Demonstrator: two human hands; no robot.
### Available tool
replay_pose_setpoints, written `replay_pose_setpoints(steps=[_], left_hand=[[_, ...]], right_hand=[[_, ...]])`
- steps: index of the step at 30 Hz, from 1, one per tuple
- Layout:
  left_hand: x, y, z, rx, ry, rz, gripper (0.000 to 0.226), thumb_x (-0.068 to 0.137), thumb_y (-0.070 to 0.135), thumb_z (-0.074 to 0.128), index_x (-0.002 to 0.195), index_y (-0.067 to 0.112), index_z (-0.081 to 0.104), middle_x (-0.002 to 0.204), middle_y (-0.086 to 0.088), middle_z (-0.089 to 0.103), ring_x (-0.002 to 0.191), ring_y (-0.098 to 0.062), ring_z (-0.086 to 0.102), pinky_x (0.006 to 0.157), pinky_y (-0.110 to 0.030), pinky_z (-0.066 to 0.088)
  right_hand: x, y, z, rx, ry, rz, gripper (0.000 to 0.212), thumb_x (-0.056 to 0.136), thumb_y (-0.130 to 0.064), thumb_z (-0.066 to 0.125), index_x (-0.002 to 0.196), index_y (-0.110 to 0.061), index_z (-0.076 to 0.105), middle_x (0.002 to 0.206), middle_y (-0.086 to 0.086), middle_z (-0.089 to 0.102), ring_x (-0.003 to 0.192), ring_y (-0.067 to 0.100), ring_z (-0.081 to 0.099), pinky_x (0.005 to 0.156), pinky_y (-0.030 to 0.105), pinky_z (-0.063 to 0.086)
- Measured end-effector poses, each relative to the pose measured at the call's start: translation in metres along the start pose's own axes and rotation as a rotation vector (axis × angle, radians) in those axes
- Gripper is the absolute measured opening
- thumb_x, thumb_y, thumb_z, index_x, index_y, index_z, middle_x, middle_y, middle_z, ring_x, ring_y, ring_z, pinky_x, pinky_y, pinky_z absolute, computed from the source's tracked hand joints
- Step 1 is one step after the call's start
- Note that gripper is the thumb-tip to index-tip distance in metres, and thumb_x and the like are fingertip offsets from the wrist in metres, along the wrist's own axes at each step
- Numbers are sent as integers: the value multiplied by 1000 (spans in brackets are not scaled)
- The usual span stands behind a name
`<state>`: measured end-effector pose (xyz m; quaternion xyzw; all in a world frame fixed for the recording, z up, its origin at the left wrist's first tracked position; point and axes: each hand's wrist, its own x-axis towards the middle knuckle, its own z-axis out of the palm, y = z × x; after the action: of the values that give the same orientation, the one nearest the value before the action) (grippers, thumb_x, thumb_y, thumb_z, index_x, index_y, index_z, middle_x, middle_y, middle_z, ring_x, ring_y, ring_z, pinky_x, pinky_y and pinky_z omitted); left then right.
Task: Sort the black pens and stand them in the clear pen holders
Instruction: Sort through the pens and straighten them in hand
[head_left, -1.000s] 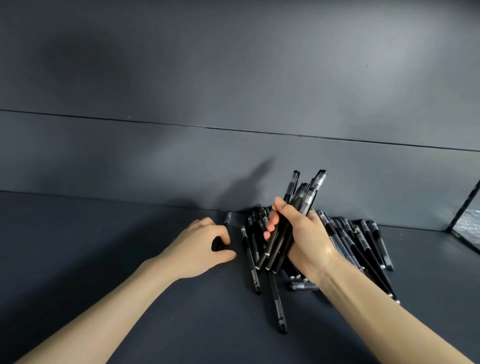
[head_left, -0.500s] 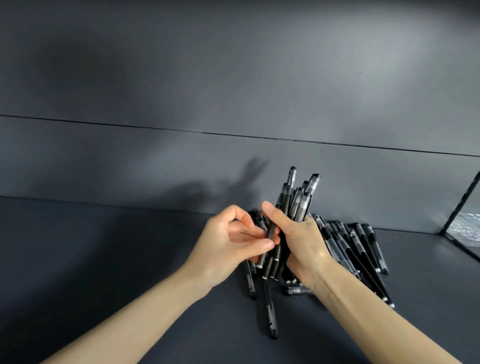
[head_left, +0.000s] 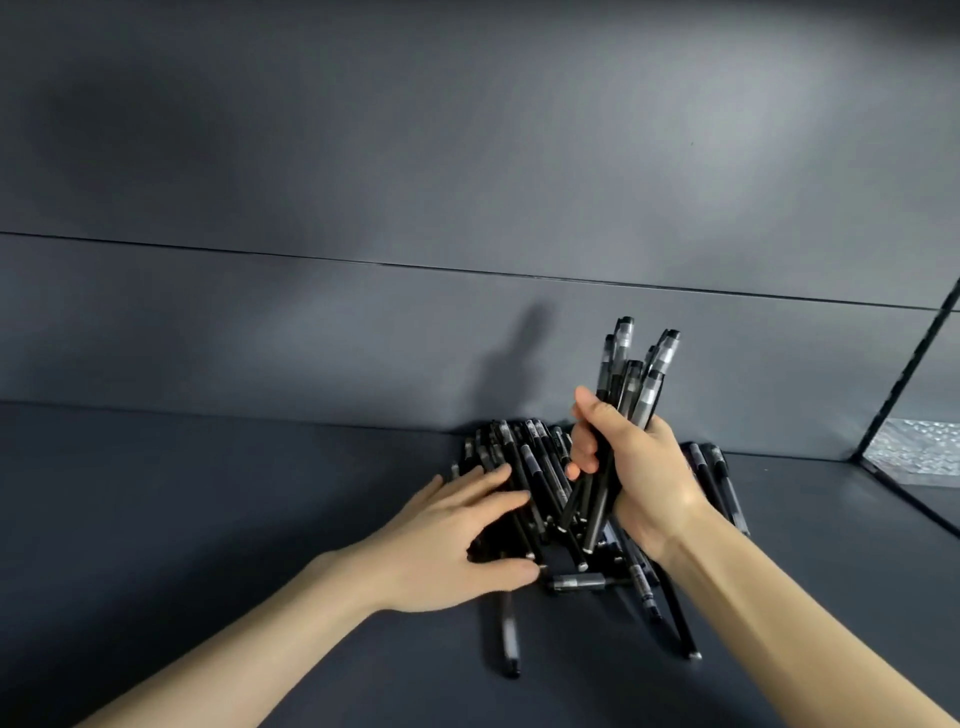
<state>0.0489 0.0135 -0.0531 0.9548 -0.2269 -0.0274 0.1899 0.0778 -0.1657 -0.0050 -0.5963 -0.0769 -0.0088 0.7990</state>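
Right hand (head_left: 641, 467): grip closed round upright pen bundle (head_left: 631, 395). Left hand (head_left: 457, 535): fingers straight, resting on loose pens (head_left: 524, 467), below-left of grip, on counter (head_left: 208, 519). No holder visible; judged early, standing all pens remains.

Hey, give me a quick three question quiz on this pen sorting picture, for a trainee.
1. True or false: the right hand grips a bundle of pens held nearly upright.
2. The left hand is: A) holding a pen holder, B) open, fingers straight over the loose pile, C) clenched round one lifted pen.
3. Fill in: the loose pile lies on the table against the back ____.
Key: 1 true; 2 B; 3 wall.
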Motion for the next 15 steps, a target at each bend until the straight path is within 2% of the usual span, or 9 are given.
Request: replay_pose_setpoints(steps=[3,5,7,8,11,15], left_hand=[[-5,-17,-13,-47,8,-35,63,84,61,53,141,43,32,155,25,6,142,5,1,119,-31,-4],[-8,-24,-18,-141,11,-65,57,83,59,54,136,43,40,153,26,11,141,6,6,120,-35,0],[-10,-23,-17,-204,120,-129,48,81,61,55,125,41,51,150,24,24,140,-1,19,117,-34,13],[-9,-21,-15,-156,200,-153,47,80,62,56,121,38,54,144,22,32,136,-5,27,113,-31,20],[-6,-14,-10,90,322,-203,56,81,60,58,127,30,46,126,15,44,120,-9,39,100,-28,28],[-5,-11,-12,34,344,-353,49,84,46,60,125,19,51,116,4,50,110,-16,50,90,-27,40]], right_hand=[[-3,4,2,17,-15,40,27,91,-21,59,68,-11,49,52,1,38,47,14,34,51,29,39],[-6,7,5,55,-30,80,25,91,-21,59,70,-11,49,52,2,39,46,14,34,51,29,40],[-9,11,8,71,-58,107,23,91,-21,59,74,-10,50,53,3,39,46,15,35,51,29,41],[-10,12,9,66,-70,116,24,91,-21,59,73,-10,49,53,3,39,47,15,34,51,29,42],[-11,15,12,60,-87,131,25,91,-22,59,71,-11,49,54,4,38,48,16,32,51,30,41],[-12,16,14,53,-90,132,22,91,-20,59,73,-9,51,54,4,39,47,15,33,51,30,40]])
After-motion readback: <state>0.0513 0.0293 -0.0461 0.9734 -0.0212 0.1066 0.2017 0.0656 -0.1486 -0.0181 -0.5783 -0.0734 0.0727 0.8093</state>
